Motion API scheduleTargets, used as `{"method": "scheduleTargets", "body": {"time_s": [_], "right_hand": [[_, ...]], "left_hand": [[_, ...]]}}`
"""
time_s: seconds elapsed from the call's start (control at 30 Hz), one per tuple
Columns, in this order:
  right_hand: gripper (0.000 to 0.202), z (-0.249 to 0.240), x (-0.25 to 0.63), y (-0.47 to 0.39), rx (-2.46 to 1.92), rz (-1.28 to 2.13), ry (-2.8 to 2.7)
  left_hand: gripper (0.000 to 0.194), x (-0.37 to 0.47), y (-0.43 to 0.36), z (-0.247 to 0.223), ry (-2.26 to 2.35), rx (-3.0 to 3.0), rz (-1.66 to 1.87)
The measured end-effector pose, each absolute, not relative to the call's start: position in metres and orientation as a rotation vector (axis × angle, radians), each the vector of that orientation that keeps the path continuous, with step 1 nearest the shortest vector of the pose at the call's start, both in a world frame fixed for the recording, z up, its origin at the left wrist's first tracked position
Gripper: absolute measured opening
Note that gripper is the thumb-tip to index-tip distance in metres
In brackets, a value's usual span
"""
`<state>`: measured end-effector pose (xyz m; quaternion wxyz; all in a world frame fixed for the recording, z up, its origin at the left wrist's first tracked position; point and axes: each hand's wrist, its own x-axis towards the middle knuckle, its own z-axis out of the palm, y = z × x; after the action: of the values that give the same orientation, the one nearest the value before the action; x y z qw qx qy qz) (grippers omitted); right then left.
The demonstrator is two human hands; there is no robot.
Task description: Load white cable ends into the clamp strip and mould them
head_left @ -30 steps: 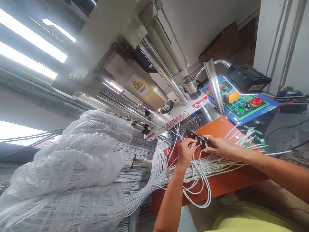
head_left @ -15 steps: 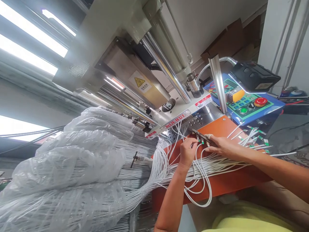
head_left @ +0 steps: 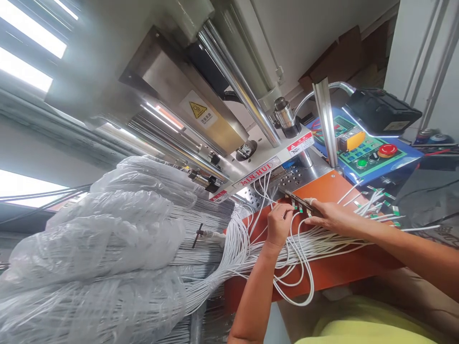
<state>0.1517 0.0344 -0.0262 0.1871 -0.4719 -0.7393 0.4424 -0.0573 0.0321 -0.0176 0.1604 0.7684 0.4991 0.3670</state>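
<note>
My left hand [head_left: 280, 223] is closed in a pinch beside a dark metal mould bar [head_left: 300, 202]; whatever is between its fingertips is hidden. From the other side my right hand [head_left: 325, 216] grips the bar's near end, thumb below and fingers above. Small green-and-white connector ends [head_left: 300, 209] of white cables sit along the bar between the two hands. Loops of white cable [head_left: 311, 282] hang below over the orange tabletop [head_left: 322, 189]. Just beyond the bar stands the press's steel lower plate [head_left: 291, 180], with several cables running under its upper plate [head_left: 258, 175].
Plastic-wrapped cable bundles [head_left: 96, 239] fill the left side. A thick run of white cables [head_left: 238, 239] crosses the table. More green-tipped cable ends [head_left: 383, 203] lie at the right. Behind them stands a blue control box [head_left: 405, 160] with a red button [head_left: 387, 150].
The press's upper plate and housing have risen slightly, showing a blue part beneath. Both hands and the mould bar have stayed almost still.
</note>
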Motion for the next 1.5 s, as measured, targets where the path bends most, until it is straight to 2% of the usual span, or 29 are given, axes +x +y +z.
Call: {"method": "scheduleTargets", "body": {"time_s": [0.4,0.8,1.0,1.37,1.5], "right_hand": [[0.033,-0.020,0.151,0.034,-1.320,1.244,-2.069],[0.037,-0.027,0.151,0.034,-1.322,1.205,-2.036],[0.043,-0.028,0.152,0.035,-1.311,1.223,-1.997],[0.043,-0.025,0.154,0.035,-1.319,1.256,-1.982],[0.042,-0.025,0.154,0.036,-1.330,1.248,-2.001]], "left_hand": [[0.021,-0.057,0.035,-0.017,1.457,2.265,1.011],[0.012,-0.055,0.037,0.001,1.481,1.917,1.071],[0.022,-0.062,0.048,-0.007,1.550,1.477,1.179],[0.014,-0.077,0.054,-0.017,1.622,1.886,1.041],[0.018,-0.075,0.053,-0.015,1.579,2.076,1.009]]}}
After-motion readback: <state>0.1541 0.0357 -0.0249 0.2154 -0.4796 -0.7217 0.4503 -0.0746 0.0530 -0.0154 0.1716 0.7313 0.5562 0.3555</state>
